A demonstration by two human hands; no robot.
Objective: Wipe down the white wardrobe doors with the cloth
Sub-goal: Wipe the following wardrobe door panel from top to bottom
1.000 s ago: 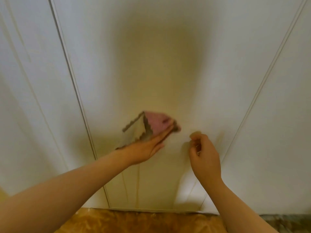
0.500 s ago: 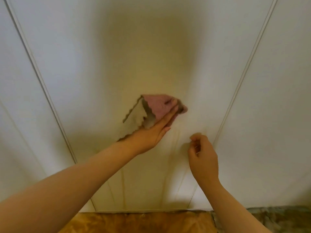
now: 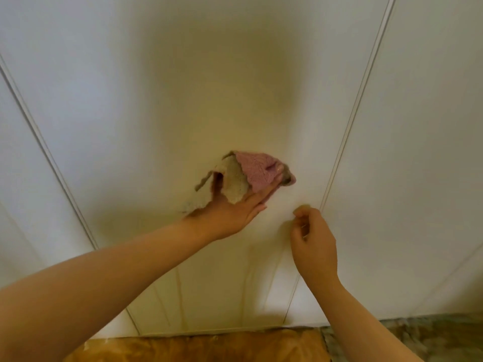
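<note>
The white wardrobe door (image 3: 198, 87) fills the view, seen from close up. A pink and beige cloth (image 3: 256, 171) lies flat against its middle panel. My left hand (image 3: 230, 215) presses the cloth to the door with straight fingers, and part of the cloth folds back over them. My right hand (image 3: 313, 239) hovers just below and to the right, fingers curled and holding nothing, close to the vertical seam (image 3: 347, 131) between this door and the right door (image 3: 418, 152).
Another white door panel (image 3: 15, 178) stands at the left behind a second seam. Below the doors runs a strip of brown patterned floor (image 3: 209, 346), greyer towards the right.
My left hand has slid the cloth a little way up the door. The view has shifted, so the seams sit further left. My right hand has barely moved.
</note>
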